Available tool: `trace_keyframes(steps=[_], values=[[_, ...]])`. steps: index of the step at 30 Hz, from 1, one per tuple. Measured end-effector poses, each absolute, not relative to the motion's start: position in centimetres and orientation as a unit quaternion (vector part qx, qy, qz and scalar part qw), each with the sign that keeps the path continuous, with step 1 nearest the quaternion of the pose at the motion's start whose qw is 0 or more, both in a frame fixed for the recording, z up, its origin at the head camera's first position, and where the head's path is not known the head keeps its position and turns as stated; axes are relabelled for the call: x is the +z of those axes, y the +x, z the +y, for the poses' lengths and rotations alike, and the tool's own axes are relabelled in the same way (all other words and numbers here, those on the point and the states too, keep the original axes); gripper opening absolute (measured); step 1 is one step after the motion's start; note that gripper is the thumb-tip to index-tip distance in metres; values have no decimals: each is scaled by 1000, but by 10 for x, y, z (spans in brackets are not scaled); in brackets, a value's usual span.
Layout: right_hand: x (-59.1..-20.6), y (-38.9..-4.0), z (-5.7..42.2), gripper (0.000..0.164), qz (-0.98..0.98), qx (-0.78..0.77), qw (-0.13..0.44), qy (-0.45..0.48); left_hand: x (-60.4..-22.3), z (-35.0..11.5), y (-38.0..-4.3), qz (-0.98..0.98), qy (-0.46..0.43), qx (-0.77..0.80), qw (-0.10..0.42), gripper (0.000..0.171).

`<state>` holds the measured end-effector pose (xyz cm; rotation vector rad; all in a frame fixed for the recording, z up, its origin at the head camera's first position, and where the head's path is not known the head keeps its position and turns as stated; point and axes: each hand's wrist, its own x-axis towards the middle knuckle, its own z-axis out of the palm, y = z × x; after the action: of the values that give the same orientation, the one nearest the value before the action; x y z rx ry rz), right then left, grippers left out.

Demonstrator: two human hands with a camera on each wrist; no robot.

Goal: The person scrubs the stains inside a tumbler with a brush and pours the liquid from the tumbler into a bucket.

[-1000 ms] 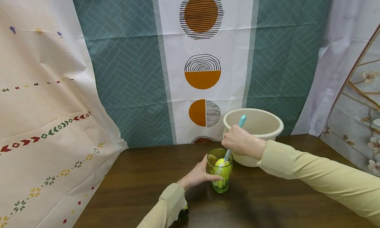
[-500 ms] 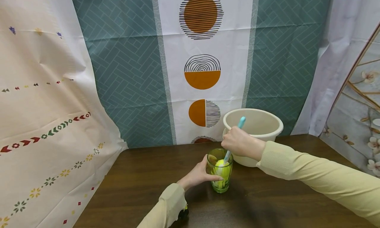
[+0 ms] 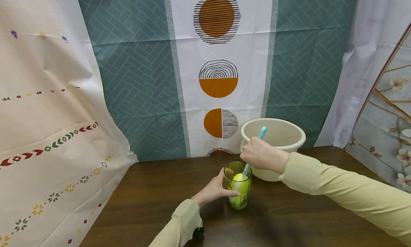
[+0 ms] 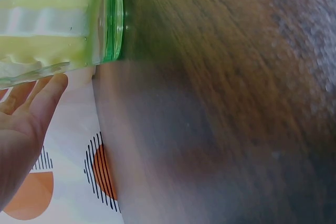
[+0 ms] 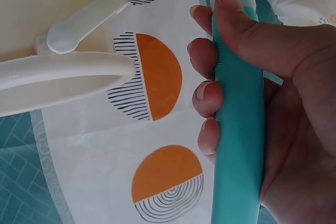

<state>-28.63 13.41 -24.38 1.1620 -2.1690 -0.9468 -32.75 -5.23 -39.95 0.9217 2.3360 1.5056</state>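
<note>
A green glass (image 3: pixel 238 200) stands upright on the table. My left hand (image 3: pixel 216 190) grips its left side, the thumb across the front and the fingers behind. In the left wrist view the ribbed glass (image 4: pixel 52 24) shows the fingers right at its side. My right hand (image 3: pixel 261 153) is above the rim, its fingers curled round the teal handle (image 5: pixel 239 129) of a sponge cup brush (image 3: pixel 262 132). The handle slants down into the glass. The brush's yellow-and-white head (image 3: pixel 239 181) is inside the glass, seen through its wall.
Behind the right hand is a large cream bucket (image 3: pixel 282 131), with a white handle (image 5: pixel 86 22) seen in the right wrist view. A small black-and-yellow object (image 3: pixel 198 232) shows beside the left cuff. Patterned cloths (image 3: pixel 138 79) hang along the brown table's (image 3: pixel 154 190) back and sides.
</note>
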Motion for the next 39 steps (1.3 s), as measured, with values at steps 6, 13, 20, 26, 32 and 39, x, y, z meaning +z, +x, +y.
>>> trace_keyframes(steps=[6, 13, 20, 26, 32, 39], values=[[-240, -286, 136, 20, -795, -336, 257, 435, -399, -52, -327, 790, 308, 518, 112, 64], [-230, -285, 137, 19, -796, -337, 258, 431, -398, -53, -326, 789, 309, 519, 112, 62], [-216, -281, 140, 28, -803, -298, 263, 444, -400, -53, -327, 791, 308, 517, 114, 63], [-207, -278, 142, 35, -812, -278, 259, 444, -400, -53, -326, 799, 297, 511, 112, 68], [-200, -276, 145, 40, -808, -275, 279, 439, -399, -53, -326, 800, 298, 509, 106, 69], [-197, -274, 146, 40, -807, -294, 291, 421, -401, -54, -327, 800, 295, 512, 109, 76]])
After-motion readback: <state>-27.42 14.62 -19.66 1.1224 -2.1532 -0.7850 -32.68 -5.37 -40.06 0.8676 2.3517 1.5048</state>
